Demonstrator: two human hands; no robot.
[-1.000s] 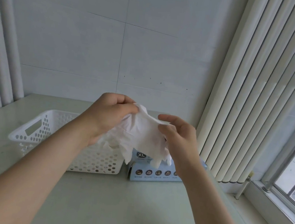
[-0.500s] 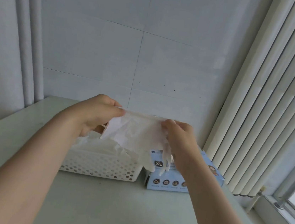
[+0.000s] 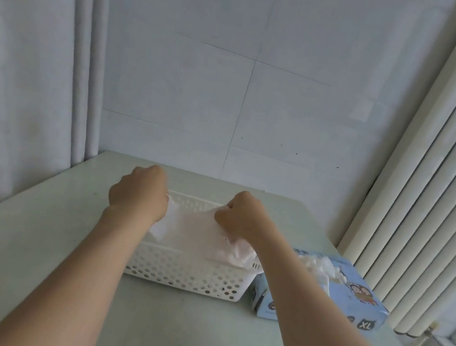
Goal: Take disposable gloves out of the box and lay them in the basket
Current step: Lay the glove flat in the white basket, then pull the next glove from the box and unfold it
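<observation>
Left hand [image 3: 138, 194], right hand [image 3: 240, 215] pinch glove [image 3: 191, 226] over basket [image 3: 180, 271], unreleased; box [image 3: 349, 300], basket's 3 o'clock, holds more.

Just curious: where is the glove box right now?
Head view, lower right: the glove box lies on the table, just right of the white basket.

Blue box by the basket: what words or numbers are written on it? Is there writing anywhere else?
"XL": on the dark badge on the front of the blue box.
Round badge beside it and blue print on its top: too blurred to read.
Nowhere else shows writing.
</observation>
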